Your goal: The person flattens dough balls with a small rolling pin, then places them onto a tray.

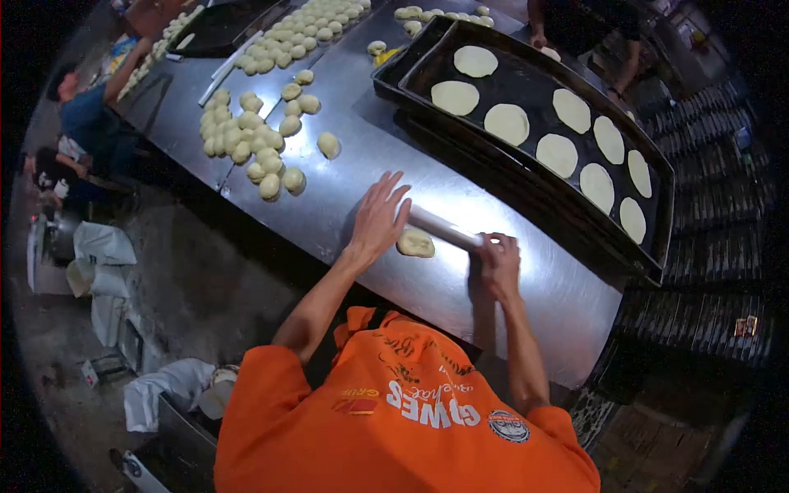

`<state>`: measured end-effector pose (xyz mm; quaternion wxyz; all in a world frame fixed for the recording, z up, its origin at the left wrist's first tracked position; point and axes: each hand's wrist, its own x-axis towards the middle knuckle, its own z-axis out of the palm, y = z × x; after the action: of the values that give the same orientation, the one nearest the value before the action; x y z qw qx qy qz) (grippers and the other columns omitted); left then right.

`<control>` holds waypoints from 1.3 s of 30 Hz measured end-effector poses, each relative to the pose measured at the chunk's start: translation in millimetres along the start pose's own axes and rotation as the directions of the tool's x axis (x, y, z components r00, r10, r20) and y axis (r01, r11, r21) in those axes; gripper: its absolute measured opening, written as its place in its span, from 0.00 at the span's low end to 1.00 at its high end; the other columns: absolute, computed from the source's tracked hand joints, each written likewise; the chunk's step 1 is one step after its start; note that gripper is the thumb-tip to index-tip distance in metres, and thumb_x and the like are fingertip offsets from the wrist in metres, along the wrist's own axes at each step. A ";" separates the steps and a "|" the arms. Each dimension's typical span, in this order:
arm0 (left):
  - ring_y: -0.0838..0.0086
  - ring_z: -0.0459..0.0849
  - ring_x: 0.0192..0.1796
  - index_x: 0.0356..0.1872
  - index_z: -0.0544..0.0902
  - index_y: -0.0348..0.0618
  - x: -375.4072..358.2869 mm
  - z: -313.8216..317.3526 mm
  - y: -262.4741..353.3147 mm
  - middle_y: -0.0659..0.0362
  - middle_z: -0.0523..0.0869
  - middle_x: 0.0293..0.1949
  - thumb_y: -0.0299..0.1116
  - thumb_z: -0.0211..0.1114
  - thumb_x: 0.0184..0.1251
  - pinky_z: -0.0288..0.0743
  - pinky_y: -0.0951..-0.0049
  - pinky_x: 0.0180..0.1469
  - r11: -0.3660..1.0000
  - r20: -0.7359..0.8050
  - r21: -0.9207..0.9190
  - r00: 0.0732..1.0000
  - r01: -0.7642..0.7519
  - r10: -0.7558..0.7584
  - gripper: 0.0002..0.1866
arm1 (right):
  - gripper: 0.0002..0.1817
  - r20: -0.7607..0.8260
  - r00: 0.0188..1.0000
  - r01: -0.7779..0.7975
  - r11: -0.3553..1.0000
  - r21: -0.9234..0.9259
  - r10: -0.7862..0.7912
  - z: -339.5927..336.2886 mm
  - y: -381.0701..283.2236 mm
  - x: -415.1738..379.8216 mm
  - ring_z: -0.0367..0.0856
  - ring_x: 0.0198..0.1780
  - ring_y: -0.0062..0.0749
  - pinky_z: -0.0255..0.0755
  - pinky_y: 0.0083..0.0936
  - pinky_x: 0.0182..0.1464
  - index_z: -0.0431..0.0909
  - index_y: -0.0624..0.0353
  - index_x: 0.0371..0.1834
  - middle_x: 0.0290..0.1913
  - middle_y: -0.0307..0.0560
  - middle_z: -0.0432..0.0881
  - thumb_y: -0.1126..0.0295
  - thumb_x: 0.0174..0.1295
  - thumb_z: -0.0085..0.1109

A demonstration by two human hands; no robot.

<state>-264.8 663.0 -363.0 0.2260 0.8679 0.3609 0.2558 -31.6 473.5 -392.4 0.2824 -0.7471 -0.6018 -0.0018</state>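
A rolling pin (444, 228) lies slantwise just above the metal tabletop. My left hand (378, 218) is at its left end, fingers stretched and spread, with the thumb side against the pin. At the other end, my right hand (500, 267) has its fingers curled round the pin, slightly blurred. Close below the pin, between my hands, sits a slightly flattened piece of dough (416, 243). A single dough ball (329, 145) rests farther up the table, beyond my left hand.
Piled dough balls (246, 135) occupy the table's left side, with more rows (304, 33) behind. A black baking tray (526, 187) on the right holds several flat dough rounds (507, 123). Across it are a co-worker's hands (538, 39). Another person (94, 111) stands far left. Stacked trays (715, 214) line the right.
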 end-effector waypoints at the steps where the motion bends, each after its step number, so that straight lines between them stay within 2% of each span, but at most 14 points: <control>1: 0.51 0.64 0.75 0.64 0.77 0.37 -4.2 22.9 -4.6 0.48 0.70 0.72 0.38 0.51 0.78 0.54 0.47 0.76 0.998 -0.006 0.050 0.999 -0.038 0.039 0.21 | 0.17 0.011 0.998 0.055 0.997 0.051 -0.056 6.2 -21.9 2.0 0.76 0.53 0.46 0.72 0.43 0.51 0.84 0.49 0.55 0.49 0.46 0.81 0.69 0.62 0.65; 3: 0.51 0.63 0.76 0.70 0.69 0.32 -35.4 40.7 -9.0 0.47 0.68 0.74 0.37 0.44 0.81 0.51 0.47 0.78 0.956 0.154 0.288 0.988 -0.060 0.016 0.25 | 0.16 0.037 0.999 -0.001 0.998 0.064 -0.001 26.4 -58.3 -10.2 0.76 0.52 0.44 0.67 0.42 0.53 0.83 0.50 0.54 0.48 0.45 0.81 0.69 0.62 0.65; 8: 0.54 0.62 0.77 0.71 0.68 0.32 -125.7 40.4 6.8 0.48 0.69 0.73 0.35 0.48 0.78 0.49 0.46 0.78 0.985 0.060 0.168 0.997 0.034 -0.045 0.26 | 0.16 0.072 0.995 -0.073 0.991 0.116 0.065 13.5 -87.7 -56.5 0.75 0.52 0.44 0.63 0.40 0.52 0.82 0.51 0.53 0.46 0.47 0.79 0.70 0.60 0.66; 12: 0.54 0.60 0.78 0.71 0.68 0.32 -128.6 35.6 11.1 0.48 0.68 0.73 0.35 0.46 0.78 0.46 0.44 0.78 0.984 0.024 0.137 0.993 0.114 -0.118 0.26 | 0.17 0.238 0.971 -0.032 0.991 0.130 0.001 -0.4 -80.3 -41.7 0.75 0.51 0.43 0.65 0.41 0.53 0.83 0.53 0.53 0.45 0.48 0.79 0.74 0.60 0.64; 14: 0.54 0.60 0.78 0.71 0.68 0.32 -108.6 36.4 1.8 0.48 0.68 0.74 0.36 0.46 0.78 0.44 0.43 0.78 0.976 -0.001 0.177 0.992 0.126 -0.128 0.26 | 0.17 0.137 0.987 0.076 0.992 0.098 -0.089 5.1 -75.0 -22.5 0.75 0.52 0.43 0.66 0.41 0.54 0.83 0.53 0.55 0.46 0.48 0.79 0.72 0.62 0.61; 17: 0.54 0.58 0.79 0.72 0.68 0.32 -57.9 40.6 -14.0 0.48 0.66 0.75 0.37 0.43 0.80 0.39 0.39 0.78 0.951 0.020 0.278 0.989 0.133 -0.144 0.26 | 0.19 0.166 0.986 0.012 1.000 -0.020 -0.009 40.7 -63.7 17.8 0.77 0.55 0.41 0.69 0.40 0.53 0.81 0.51 0.60 0.53 0.46 0.81 0.62 0.70 0.53; 20: 0.56 0.55 0.80 0.72 0.67 0.33 -0.7 49.5 -30.3 0.48 0.64 0.77 0.38 0.41 0.81 0.35 0.35 0.78 0.923 0.012 0.365 0.991 0.122 -0.136 0.26 | 0.19 0.167 0.986 0.002 1.000 -0.031 0.003 61.3 -46.6 88.6 0.78 0.51 0.45 0.73 0.41 0.49 0.79 0.53 0.62 0.50 0.49 0.81 0.62 0.73 0.49; 24: 0.58 0.55 0.81 0.72 0.67 0.32 69.8 61.1 -52.2 0.49 0.63 0.77 0.40 0.41 0.81 0.32 0.36 0.78 0.914 -0.091 0.397 0.995 0.082 -0.049 0.27 | 0.13 0.111 0.986 0.122 0.992 0.001 -0.122 81.3 -16.1 149.0 0.78 0.45 0.49 0.72 0.43 0.46 0.80 0.57 0.46 0.39 0.53 0.79 0.65 0.75 0.46; 26: 0.60 0.55 0.81 0.72 0.66 0.32 85.4 62.6 -53.0 0.49 0.63 0.77 0.41 0.41 0.81 0.31 0.36 0.78 0.920 -0.088 0.385 0.995 0.073 -0.042 0.28 | 0.12 0.088 0.992 0.086 0.996 0.033 -0.088 82.6 -13.2 154.4 0.78 0.42 0.49 0.71 0.42 0.46 0.78 0.58 0.40 0.36 0.53 0.78 0.66 0.75 0.46; 32: 0.60 0.56 0.81 0.71 0.68 0.33 106.4 70.5 -68.9 0.48 0.64 0.76 0.41 0.42 0.80 0.30 0.37 0.79 0.914 -0.101 0.362 0.982 0.183 -0.157 0.28 | 0.12 -0.057 0.978 0.205 0.977 0.058 -0.202 57.5 -41.0 96.4 0.77 0.46 0.50 0.70 0.44 0.50 0.82 0.55 0.47 0.42 0.51 0.81 0.65 0.63 0.61; 34: 0.60 0.58 0.80 0.71 0.69 0.33 107.3 68.9 -67.5 0.48 0.65 0.76 0.41 0.42 0.80 0.30 0.36 0.79 0.918 -0.085 0.363 0.987 0.160 -0.139 0.28 | 0.13 0.102 0.994 0.033 0.998 0.061 -0.039 51.9 -41.1 92.2 0.76 0.49 0.50 0.70 0.43 0.51 0.82 0.56 0.49 0.46 0.51 0.81 0.66 0.62 0.62; 36: 0.61 0.59 0.79 0.69 0.72 0.34 101.9 68.3 -66.3 0.49 0.67 0.75 0.42 0.45 0.78 0.32 0.38 0.79 0.902 -0.152 0.415 0.987 0.118 -0.058 0.27 | 0.14 0.013 0.999 0.044 0.998 0.046 -0.045 50.2 -47.3 86.0 0.76 0.47 0.49 0.70 0.44 0.49 0.82 0.57 0.48 0.44 0.52 0.81 0.67 0.60 0.63; 38: 0.57 0.59 0.79 0.72 0.68 0.34 53.0 61.2 -47.2 0.48 0.66 0.75 0.42 0.47 0.78 0.37 0.38 0.79 0.874 -0.092 0.483 0.996 0.055 -0.012 0.29 | 0.05 0.111 0.992 -0.058 0.998 -0.021 0.060 21.2 -84.6 52.1 0.75 0.46 0.50 0.67 0.44 0.47 0.82 0.57 0.35 0.40 0.50 0.80 0.69 0.60 0.62; 39: 0.55 0.59 0.79 0.72 0.67 0.34 11.9 60.2 -39.7 0.47 0.65 0.76 0.42 0.47 0.78 0.39 0.38 0.79 0.829 -0.055 0.559 0.996 -0.028 0.071 0.29 | 0.06 0.292 0.955 -0.057 0.998 0.001 0.054 32.1 -69.7 14.4 0.75 0.45 0.51 0.66 0.45 0.46 0.79 0.55 0.34 0.38 0.50 0.78 0.66 0.60 0.62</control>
<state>-241.2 684.5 -428.8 -0.0569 0.8951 0.4052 0.1770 -101.2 508.0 -385.2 0.1940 -0.7543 -0.6158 0.1191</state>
